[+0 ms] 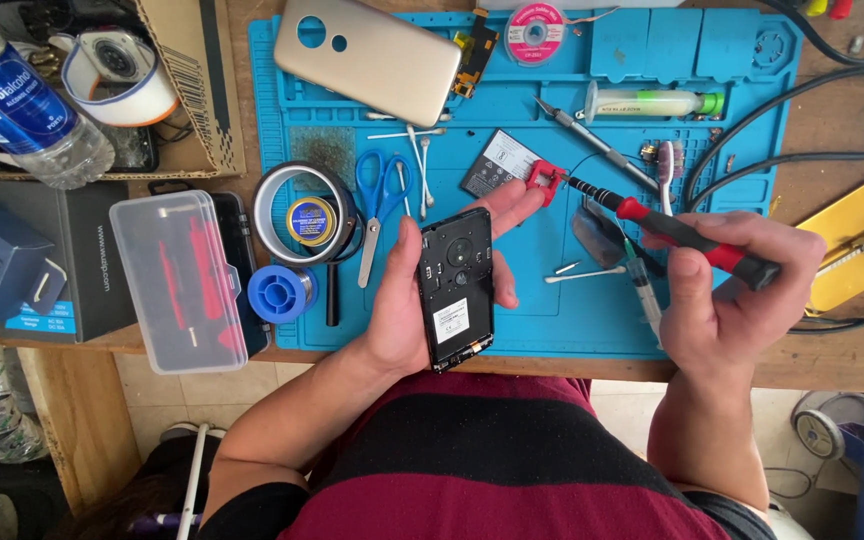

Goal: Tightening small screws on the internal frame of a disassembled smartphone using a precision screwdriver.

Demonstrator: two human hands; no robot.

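We see the opened phone, back cover off, lying in the palm of the left hand above the desk's near edge, thumb along its left side and fingers curled behind its right side and top. Those fingertips also touch a small red piece. The right hand has its fingers wrapped around a red-and-black screwdriver, whose tip meets that piece. Beneath lie the blue mat, scissors and gold back cover.
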